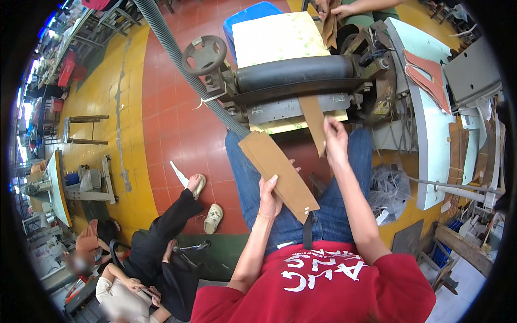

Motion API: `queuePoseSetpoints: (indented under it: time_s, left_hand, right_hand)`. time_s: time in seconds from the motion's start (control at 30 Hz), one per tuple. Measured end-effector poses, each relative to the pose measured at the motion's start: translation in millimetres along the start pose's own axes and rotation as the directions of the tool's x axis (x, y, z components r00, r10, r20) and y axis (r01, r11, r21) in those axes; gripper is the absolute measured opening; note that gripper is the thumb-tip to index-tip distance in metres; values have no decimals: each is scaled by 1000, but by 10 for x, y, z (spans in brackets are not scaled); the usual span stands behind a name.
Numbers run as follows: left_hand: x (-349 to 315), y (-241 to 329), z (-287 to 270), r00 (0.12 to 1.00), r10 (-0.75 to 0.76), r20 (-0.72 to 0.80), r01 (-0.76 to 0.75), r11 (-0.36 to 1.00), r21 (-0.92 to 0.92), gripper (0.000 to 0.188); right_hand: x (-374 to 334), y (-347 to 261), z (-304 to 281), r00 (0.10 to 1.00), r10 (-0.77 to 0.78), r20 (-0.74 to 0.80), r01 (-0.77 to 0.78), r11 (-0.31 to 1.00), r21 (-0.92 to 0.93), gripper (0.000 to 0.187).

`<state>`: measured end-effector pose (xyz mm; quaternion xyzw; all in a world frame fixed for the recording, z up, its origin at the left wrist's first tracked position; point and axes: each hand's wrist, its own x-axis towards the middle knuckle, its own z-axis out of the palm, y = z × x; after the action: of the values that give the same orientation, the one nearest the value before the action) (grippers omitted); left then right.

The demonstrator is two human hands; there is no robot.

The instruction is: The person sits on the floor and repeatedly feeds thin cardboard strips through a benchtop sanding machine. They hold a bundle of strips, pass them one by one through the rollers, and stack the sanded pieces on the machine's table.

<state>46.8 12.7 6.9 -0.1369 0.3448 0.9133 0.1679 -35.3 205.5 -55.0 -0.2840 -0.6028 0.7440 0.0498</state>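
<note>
My left hand is closed round a stack of flat brown leather-like pieces, its thumb on top. The stack lies at a slant above my lap. With my right hand I pinch the near end of a single brown strip. That strip's far end lies on the grey metal feed plate of a roller machine, under the dark front bar. Behind the bar runs a black roller. Whether the strip touches the roller is hidden.
A grey ribbed hose and a handwheel stand at the machine's left. Beyond the roller, a co-worker's hands hold brown pieces. A pale table on the right carries reddish-brown pieces. Another person sits at lower left.
</note>
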Motion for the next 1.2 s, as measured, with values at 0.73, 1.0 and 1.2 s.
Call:
queuePoseSetpoints:
  time_s: [0.73, 1.0, 1.2]
  left_hand:
    - [31, 15, 19, 1000, 29, -5, -28, 999, 37, 45]
    - [28, -61, -11, 999, -29, 34, 31, 998, -62, 55]
    - [64, -124, 33, 1000, 23, -1, -23, 999, 49, 51]
  right_hand:
    - [-412, -121, -312, 972, 184, 149, -143, 958, -250, 22]
    - [121, -150, 139, 999, -20, -47, 20, 1000, 3, 56]
    - [-467, -85, -50, 1000, -25, 4, 25, 987, -156, 49]
